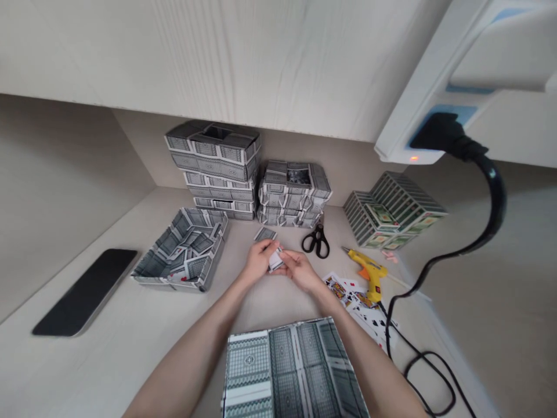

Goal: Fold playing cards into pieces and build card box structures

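Both hands meet over the middle of the table around a small white playing card (pixel 275 260). My left hand (pixel 259 259) grips its left side, and my right hand (pixel 298 269) pinches it from the right. Whether it is one card or more I cannot tell. Just beyond the left fingers a grey-backed card (pixel 265 233) lies on the table. Between my forearms, close to me, stands a box covered in grey card backs (pixel 291 366). Black-handled scissors (pixel 317 241) lie beyond my right hand.
An open card-covered tray (pixel 204 278) with loose cards and a black phone (pixel 85 293) are at left. Card-covered boxes (pixel 217 154) stack at the back. Right: a yellow glue gun (pixel 369 271) on face-up cards (pixel 363 322), its black cable (pixel 435 261), and green card packs (pixel 404 203). A shelf (pixel 261 69) overhangs.
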Demonstrator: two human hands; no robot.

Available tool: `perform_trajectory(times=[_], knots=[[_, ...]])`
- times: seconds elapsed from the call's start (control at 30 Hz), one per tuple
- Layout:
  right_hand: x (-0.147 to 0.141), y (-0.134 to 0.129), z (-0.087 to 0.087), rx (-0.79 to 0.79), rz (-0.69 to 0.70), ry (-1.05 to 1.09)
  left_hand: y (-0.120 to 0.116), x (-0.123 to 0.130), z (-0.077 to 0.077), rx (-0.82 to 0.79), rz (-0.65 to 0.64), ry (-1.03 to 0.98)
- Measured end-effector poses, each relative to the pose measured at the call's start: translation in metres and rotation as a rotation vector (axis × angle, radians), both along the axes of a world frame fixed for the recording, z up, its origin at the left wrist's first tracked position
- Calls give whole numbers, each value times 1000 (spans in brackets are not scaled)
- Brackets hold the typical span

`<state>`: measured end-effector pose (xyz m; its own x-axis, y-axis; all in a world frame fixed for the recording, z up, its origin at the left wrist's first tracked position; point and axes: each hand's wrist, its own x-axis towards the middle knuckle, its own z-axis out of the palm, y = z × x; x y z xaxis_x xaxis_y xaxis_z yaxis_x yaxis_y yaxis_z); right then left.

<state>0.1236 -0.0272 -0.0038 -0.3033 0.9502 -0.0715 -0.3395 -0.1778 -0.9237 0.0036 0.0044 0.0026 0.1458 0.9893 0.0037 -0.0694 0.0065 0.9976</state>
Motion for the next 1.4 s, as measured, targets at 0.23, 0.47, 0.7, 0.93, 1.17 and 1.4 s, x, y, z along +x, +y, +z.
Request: perform_trajectory(times=[0.23, 0.47, 0.7, 0.93, 1.17, 1.4], knots=[[-2, -1, -1, 46, -30, -63, -2, 1, 1, -106, 26, -117], [-1, -1, 5, -59, -37, 108, -2, 2, -4, 203, 105, 252], [-3, -1, 4, -92, -132, 59, -5, -2, -6, 555, 148, 643], [-6, -1, 0, -71, -135, -24, -7, -5, -2, 673, 180, 696], [-6, -1, 2, -22, -24, 19, -7, -5, -2, 603, 255, 664], [-8, -1, 5, -59, 8, 12, -8, -5, -3, 497, 320, 636]])
